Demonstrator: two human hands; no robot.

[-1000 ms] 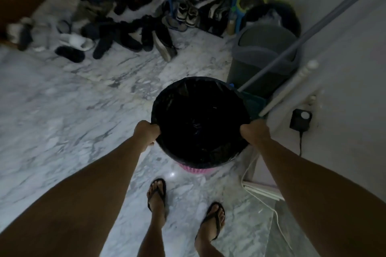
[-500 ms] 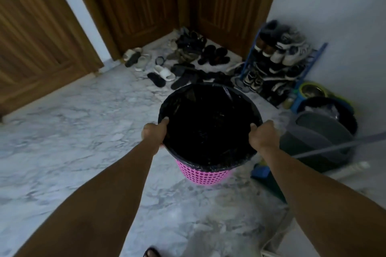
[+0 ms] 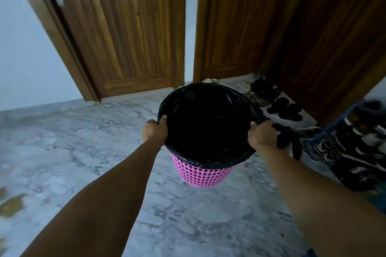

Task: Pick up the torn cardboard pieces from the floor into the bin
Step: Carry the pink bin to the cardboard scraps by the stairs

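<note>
The left hand (image 3: 155,131) and right hand (image 3: 261,134) are gripping opposite rims of the pink bin (image 3: 201,173), held at frame centre above the marble floor (image 3: 62,152). Brown scraps (image 3: 11,204), blurred, are lying at the left edge; shoes (image 3: 286,108) are crowding the right.

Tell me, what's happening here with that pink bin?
A person is holding the pink bin, lined with a black bag, off the marble floor by its rim. The left hand grips one side and the right hand the other. Wooden doors stand ahead, and shoes lie to the right. Brownish scraps at the left edge may be cardboard, but they are too blurred to tell.
</note>
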